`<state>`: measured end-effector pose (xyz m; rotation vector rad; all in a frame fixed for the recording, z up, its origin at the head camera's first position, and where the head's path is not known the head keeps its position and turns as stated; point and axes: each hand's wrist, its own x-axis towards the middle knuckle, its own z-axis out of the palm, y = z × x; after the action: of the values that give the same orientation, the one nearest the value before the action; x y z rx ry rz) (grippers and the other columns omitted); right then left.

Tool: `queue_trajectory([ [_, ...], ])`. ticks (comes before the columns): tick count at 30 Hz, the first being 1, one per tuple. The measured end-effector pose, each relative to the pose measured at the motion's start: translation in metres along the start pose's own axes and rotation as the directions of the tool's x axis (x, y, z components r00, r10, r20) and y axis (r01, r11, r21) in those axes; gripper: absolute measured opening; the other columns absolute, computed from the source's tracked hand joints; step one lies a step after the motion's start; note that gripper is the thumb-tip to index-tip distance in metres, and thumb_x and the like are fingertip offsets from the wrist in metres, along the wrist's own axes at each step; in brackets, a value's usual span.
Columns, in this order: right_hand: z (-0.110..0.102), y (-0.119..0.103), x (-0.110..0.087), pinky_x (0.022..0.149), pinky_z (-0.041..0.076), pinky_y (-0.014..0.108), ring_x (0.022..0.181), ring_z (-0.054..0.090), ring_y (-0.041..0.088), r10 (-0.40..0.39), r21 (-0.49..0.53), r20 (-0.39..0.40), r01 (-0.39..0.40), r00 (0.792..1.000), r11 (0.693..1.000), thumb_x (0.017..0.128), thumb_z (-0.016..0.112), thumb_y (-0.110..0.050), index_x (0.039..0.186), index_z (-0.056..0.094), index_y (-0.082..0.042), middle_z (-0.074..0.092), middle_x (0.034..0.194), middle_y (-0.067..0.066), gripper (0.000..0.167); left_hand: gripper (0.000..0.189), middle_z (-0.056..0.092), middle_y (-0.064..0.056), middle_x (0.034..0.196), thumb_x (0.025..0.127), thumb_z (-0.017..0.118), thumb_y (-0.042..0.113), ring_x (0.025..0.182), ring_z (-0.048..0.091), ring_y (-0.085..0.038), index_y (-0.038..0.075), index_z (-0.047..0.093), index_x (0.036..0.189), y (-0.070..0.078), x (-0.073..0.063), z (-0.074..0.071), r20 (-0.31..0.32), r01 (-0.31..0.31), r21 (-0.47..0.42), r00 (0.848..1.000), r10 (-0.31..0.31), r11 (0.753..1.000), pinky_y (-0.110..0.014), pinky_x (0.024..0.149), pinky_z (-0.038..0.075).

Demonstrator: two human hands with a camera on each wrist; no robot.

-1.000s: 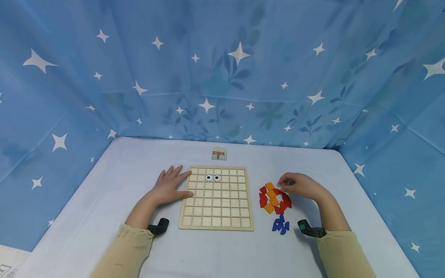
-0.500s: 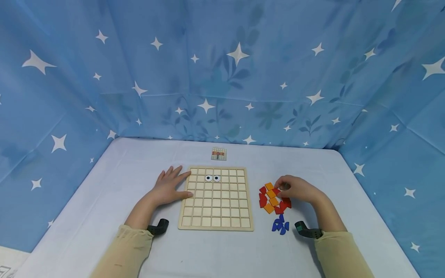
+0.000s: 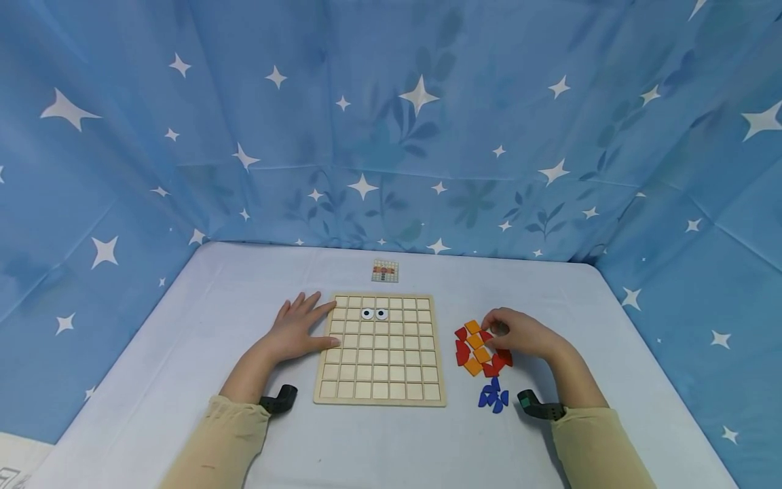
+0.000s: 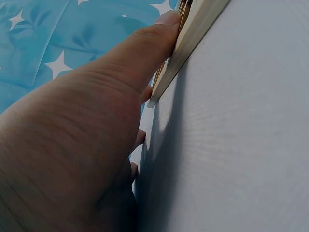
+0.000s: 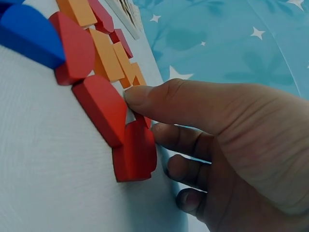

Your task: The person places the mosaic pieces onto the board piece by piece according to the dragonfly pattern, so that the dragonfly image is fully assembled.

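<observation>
"Okay, left grip [image 3: 297,333] first, quick?"

"Fingers spread, holding nothing. Thumb and index fingertip rest on the left rim of the wooden grid board [image 3: 380,373], flat on the table [image 3: 391,448]. In the left wrist view the palm blocks most of the other fingers, and the board is just a cut-off strip up top."

"Right grip [image 3: 519,331]?"

"Fingers bent, down among the red pieces [image 3: 462,350] and orange pieces [image 3: 481,355], right of the board. Can't tell if it pinches one: the thumb covers part of a red piece, and whatever lies behind the thumb is hidden in the right wrist view."

"Blue ones?"

"Blue pieces [image 3: 490,395], small cluster on the near side of the red. Right wrist view clips them at its left edge."

"Anything on the board?"

"Two eye pieces [image 3: 366,313], side by side near the far edge. Card [image 3: 385,270] lies past that; orange-red figure on a grid, finer print too small to read. Both sleeves [image 3: 220,441] run off the bottom of the head view."
</observation>
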<state>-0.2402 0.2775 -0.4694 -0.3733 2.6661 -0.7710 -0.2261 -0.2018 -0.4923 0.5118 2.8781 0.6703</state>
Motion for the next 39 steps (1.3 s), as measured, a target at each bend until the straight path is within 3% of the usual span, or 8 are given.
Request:
queue_trajectory([
  [10,-0.005,-0.003,-0.002,0.072,0.05,0.03,0.087,0.052,0.019,-0.012,-0.012,-0.017,0.012,1.0,1.0,0.086,0.076,-0.025,0.103,0.064,-0.016,0.057,0.093,0.002,0.023,0.088,0.017,-0.016,0.165,0.083,0.067,0.064,0.152,0.005,-0.045,0.024,0.036,0.155,0.001,0.0,-0.001,0.002,0.0,-0.003,1.0,0.0,1.0,-0.066,0.119,0.001],
  [19,-0.007,-0.021,-0.001,0.066,0.051,0.029,0.081,0.052,0.019,-0.019,-0.015,-0.075,0.018,0.997,1.0,0.087,0.075,-0.026,0.103,0.065,-0.014,0.057,0.091,0.003,0.022,0.088,0.016,-0.016,0.165,0.083,0.066,0.065,0.152,0.004,-0.045,0.025,0.035,0.155,0.0,0.001,0.0,0.004,0.001,-0.003,1.0,-0.001,1.0,-0.065,0.119,0.001],
  [27,0.001,-0.054,0.01,0.062,0.052,0.028,0.078,0.053,0.019,-0.053,-0.007,-0.094,0.053,0.994,0.999,0.087,0.075,-0.025,0.102,0.066,-0.015,0.06,0.091,0.002,0.021,0.089,0.015,-0.016,0.166,0.083,0.067,0.065,0.152,0.004,-0.044,0.025,0.033,0.156,-0.001,0.0,-0.001,0.016,0.006,-0.008,1.0,-0.006,1.0,-0.065,0.12,0.0],
  [32,0.009,-0.087,0.021,0.064,0.05,0.029,0.077,0.053,0.019,-0.053,0.011,-0.079,0.054,0.995,0.999,0.089,0.074,-0.027,0.103,0.066,-0.014,0.06,0.093,0.003,0.022,0.089,0.016,-0.017,0.165,0.083,0.066,0.065,0.152,0.005,-0.046,0.024,0.034,0.155,-0.001,-0.001,-0.001,0.009,0.004,0.001,1.0,-0.004,1.0,-0.066,0.119,0.001],
  [39,0.026,-0.13,0.037,0.066,0.046,0.031,0.079,0.052,0.018,-0.11,0.054,-0.046,0.113,0.993,0.992,0.09,0.073,-0.028,0.103,0.066,-0.014,0.059,0.095,0.002,0.02,0.087,0.017,-0.015,0.166,0.084,0.067,0.064,0.152,0.005,-0.044,0.026,0.035,0.155,0.0,0.0,-0.001,-0.002,0.001,-0.001,1.0,-0.001,1.0,-0.065,0.12,0.001],
])
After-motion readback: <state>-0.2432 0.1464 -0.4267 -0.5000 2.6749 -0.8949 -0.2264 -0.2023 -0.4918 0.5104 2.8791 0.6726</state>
